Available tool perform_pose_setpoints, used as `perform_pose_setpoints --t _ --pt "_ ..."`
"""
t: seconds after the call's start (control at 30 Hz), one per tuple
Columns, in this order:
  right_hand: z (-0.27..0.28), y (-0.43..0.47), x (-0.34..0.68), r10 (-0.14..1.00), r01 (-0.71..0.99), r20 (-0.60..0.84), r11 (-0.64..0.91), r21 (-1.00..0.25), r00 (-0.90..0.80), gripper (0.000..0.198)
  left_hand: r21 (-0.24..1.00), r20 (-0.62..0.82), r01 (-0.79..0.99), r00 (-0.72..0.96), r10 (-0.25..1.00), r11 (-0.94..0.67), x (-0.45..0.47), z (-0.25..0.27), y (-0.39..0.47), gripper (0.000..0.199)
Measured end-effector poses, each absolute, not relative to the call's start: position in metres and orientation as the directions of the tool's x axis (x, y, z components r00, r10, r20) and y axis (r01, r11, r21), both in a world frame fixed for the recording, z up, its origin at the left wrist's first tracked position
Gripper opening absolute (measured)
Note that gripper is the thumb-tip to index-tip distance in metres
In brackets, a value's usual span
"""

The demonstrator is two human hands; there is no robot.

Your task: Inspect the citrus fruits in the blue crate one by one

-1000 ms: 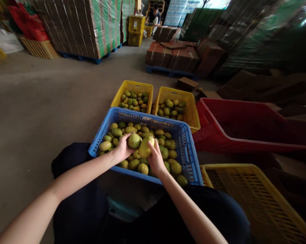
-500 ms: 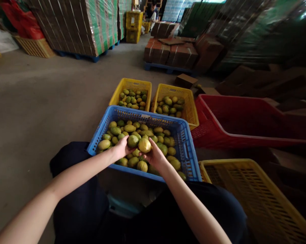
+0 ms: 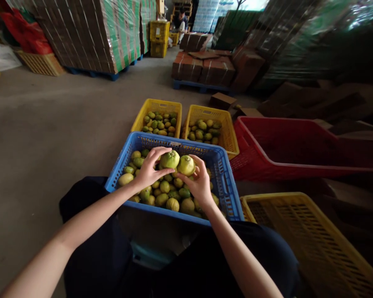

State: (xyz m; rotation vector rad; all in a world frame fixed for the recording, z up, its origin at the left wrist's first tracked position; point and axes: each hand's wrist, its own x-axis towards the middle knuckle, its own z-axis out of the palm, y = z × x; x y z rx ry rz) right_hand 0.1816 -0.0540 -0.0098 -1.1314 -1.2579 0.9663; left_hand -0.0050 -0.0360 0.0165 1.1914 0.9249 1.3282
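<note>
My left hand [image 3: 149,169] is closed around a green lemon [image 3: 170,159], thumb below and fingers over its far side. In my right hand [image 3: 200,183] is a yellower lemon [image 3: 185,165], pinched between thumb and fingers. The two lemons are side by side, their stem ends turned up toward me. Both hands are above a blue plastic crate [image 3: 228,186] set in front of my knees. Many green and yellow lemons [image 3: 172,204] fill its bottom, partly covered by my hands.
Behind the blue crate stand two yellow crates [image 3: 157,102] [image 3: 230,134] of lemons. A large red bin [image 3: 267,165] is to the right, with another yellow crate [image 3: 298,215] nearer me. Flattened cartons on a blue pallet [image 3: 202,86] and wrapped stacks [image 3: 124,37] stand farther back. A person [image 3: 182,22] sits in the distance.
Both hands have lifted slightly and rolled the two lemons, so that their stem ends now face up. The fingers have shifted from underneath to around the sides. The view has moved slightly.
</note>
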Motion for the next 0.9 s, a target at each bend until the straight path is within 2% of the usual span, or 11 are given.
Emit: perform_pose_setpoints --t 0.1,0.17,0.27,0.37,0.47,0.57,0.67,0.77,0.9 --pt "-0.001 -0.057 0.184 0.947 0.126 0.29 0.273 -0.954 0.142 0.058 0.916 -0.007 -0.399 0.06 0.998 0.031 -0.005 0.024 -0.04 0.053" --pt "0.004 -0.059 0.184 0.951 0.085 0.269 0.258 -0.962 0.155 0.06 0.868 -0.083 -0.486 0.064 0.995 0.104 -0.004 0.025 -0.037 0.053" --pt "0.006 -0.06 0.183 0.985 -0.118 0.123 0.138 -0.983 0.124 0.058 0.863 -0.087 -0.492 0.089 0.992 0.12 -0.005 0.019 -0.031 0.045" --pt "0.001 -0.06 0.183 0.997 -0.235 -0.023 -0.006 -0.972 0.07 0.043 0.831 -0.127 -0.519 0.173 0.977 0.2 -0.008 0.012 -0.026 0.035" --pt "-0.005 -0.058 0.182 0.991 -0.301 -0.119 -0.096 -0.949 0.057 0.032 0.726 -0.264 -0.591 0.233 0.936 0.352 -0.008 0.007 -0.024 0.03" --pt "-0.007 -0.057 0.178 0.98 -0.38 -0.201 -0.19 -0.905 -0.011 0.033 0.592 -0.428 -0.636 0.272 0.862 0.495 -0.003 0.004 -0.023 0.026" --pt "-0.005 -0.057 0.17 0.969 -0.458 -0.241 -0.236 -0.857 -0.049 0.031 0.497 -0.486 -0.651 0.34 0.805 0.574 0.004 0.002 -0.024 0.028" --pt "-0.005 -0.055 0.165 0.946 -0.541 -0.324 -0.289 -0.79 -0.033 0.026 0.494 -0.482 -0.633 0.372 0.794 0.596 0.006 0.001 -0.025 0.026" --pt "-0.007 -0.051 0.167 0.879 -0.63 -0.468 -0.417 -0.655 -0.094 0.023 0.526 -0.518 -0.597 0.34 0.785 0.605 0.002 0.002 -0.025 0.025"
